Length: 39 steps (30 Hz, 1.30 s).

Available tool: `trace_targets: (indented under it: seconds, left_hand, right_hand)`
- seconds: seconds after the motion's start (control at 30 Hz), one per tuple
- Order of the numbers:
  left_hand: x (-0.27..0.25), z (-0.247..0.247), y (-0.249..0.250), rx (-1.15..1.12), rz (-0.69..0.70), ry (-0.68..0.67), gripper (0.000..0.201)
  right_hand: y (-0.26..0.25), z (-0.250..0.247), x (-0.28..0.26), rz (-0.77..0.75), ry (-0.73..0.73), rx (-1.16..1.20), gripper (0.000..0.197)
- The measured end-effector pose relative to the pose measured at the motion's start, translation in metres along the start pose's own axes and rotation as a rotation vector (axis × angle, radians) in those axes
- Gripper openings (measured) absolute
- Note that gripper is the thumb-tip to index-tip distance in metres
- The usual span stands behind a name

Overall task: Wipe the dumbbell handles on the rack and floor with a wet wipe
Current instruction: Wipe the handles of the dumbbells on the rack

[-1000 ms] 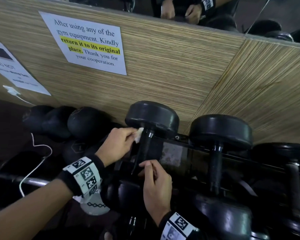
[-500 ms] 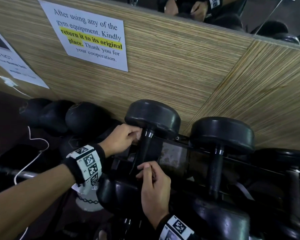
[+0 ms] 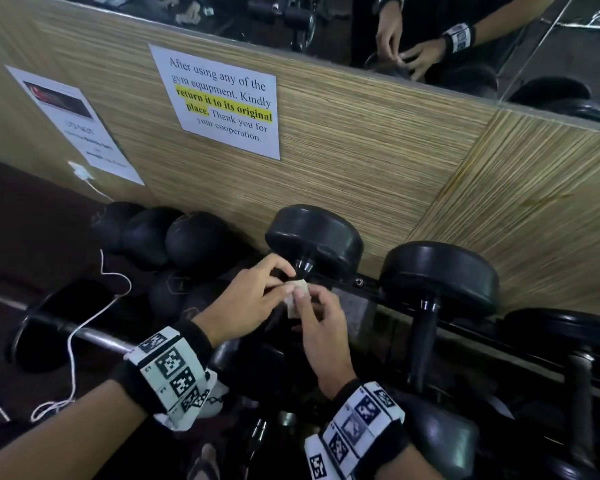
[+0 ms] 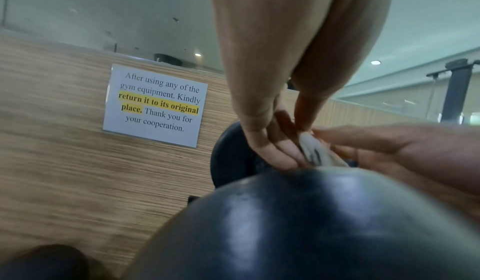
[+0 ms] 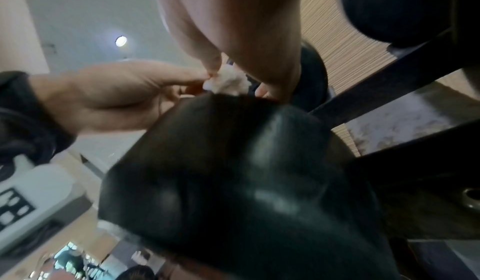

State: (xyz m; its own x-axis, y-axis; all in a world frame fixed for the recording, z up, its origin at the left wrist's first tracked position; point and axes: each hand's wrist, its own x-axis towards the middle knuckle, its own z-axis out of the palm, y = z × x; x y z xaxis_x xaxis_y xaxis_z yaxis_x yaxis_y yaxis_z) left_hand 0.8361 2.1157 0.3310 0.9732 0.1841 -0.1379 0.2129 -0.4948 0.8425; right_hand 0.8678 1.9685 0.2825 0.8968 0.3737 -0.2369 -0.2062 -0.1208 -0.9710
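Observation:
A small soiled white wet wipe (image 3: pixel 297 296) is pinched between both hands just in front of the leftmost black dumbbell (image 3: pixel 314 237) on the rack. My left hand (image 3: pixel 253 299) holds the wipe from the left with its fingertips, and my right hand (image 3: pixel 321 323) pinches it from the right. The left wrist view shows the wipe (image 4: pixel 315 153) between the fingers of both hands above a dumbbell head (image 4: pixel 298 223). The right wrist view shows the crumpled wipe (image 5: pixel 226 83) the same way. This dumbbell's handle is mostly hidden behind the hands. A second dumbbell (image 3: pixel 439 275) stands to the right, its handle (image 3: pixel 421 341) bare.
A wood-grain wall with a printed notice (image 3: pixel 226 98) rises behind the black rack (image 3: pixel 465 327). Dark round weights (image 3: pixel 174 237) lie on the floor at left, with a barbell (image 3: pixel 90 337) and a white charging cable (image 3: pixel 84 320). More dumbbells fill the rack at right.
My left hand has come off the dumbbell handle with the wipe. My right hand has risen from the handle and now pinches the wipe too. The head view has shifted.

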Motion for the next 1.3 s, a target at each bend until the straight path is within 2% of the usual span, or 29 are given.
trace_targets:
  seconds: [0.13,0.2,0.27,0.33,0.4,0.47,0.53,0.63,0.77,0.9,1.1,1.2,1.3]
  left_hand:
    - [-0.007,0.008,-0.01,0.08,-0.093,0.112,0.013]
    - [-0.014,0.016,-0.018,0.218,-0.133,0.078,0.014]
    - [-0.02,0.023,-0.024,0.349,-0.163,0.061,0.02]
    - [-0.025,0.025,-0.032,0.374,-0.196,0.123,0.026]
    - [-0.031,0.024,-0.045,0.289,-0.227,0.205,0.025]
    - [-0.04,0.022,-0.058,0.067,-0.296,0.279,0.032]
    - [-0.045,0.023,-0.067,-0.145,-0.351,0.332,0.034]
    - [-0.045,0.023,-0.07,-0.281,-0.363,0.366,0.032]
    - [-0.043,0.023,-0.071,-0.316,-0.352,0.346,0.035]
    - [-0.043,0.022,-0.07,-0.31,-0.352,0.331,0.033]
    - [-0.043,0.023,-0.074,-0.303,-0.346,0.318,0.032]
    - [-0.043,0.023,-0.076,-0.304,-0.344,0.319,0.032]
    - [-0.043,0.023,-0.075,-0.303,-0.342,0.32,0.031]
  right_hand:
    - [0.0,-0.014,0.009,0.123,0.161,0.092,0.014]
    - [0.005,-0.015,0.018,0.203,0.283,0.152,0.014]
    - [0.014,-0.009,0.029,0.258,0.346,0.075,0.016]
    - [0.021,0.0,0.041,0.314,0.323,-0.027,0.02]
    - [0.022,0.007,0.055,0.331,0.243,-0.059,0.019]
    - [0.015,0.009,0.067,0.312,0.185,-0.134,0.015]
    - [0.011,0.007,0.074,0.286,0.149,-0.2,0.022]
    - [0.015,0.005,0.07,0.259,0.145,-0.223,0.023]
    - [0.029,0.007,0.047,0.221,0.129,-0.222,0.024]
    - [0.018,0.009,0.058,0.229,0.162,-0.333,0.024]
    - [0.014,0.0,0.03,0.163,0.077,-0.329,0.03]
    - [0.019,0.006,0.044,0.21,0.085,-0.362,0.022]
    - [0.021,0.011,0.054,0.268,0.094,-0.359,0.025]
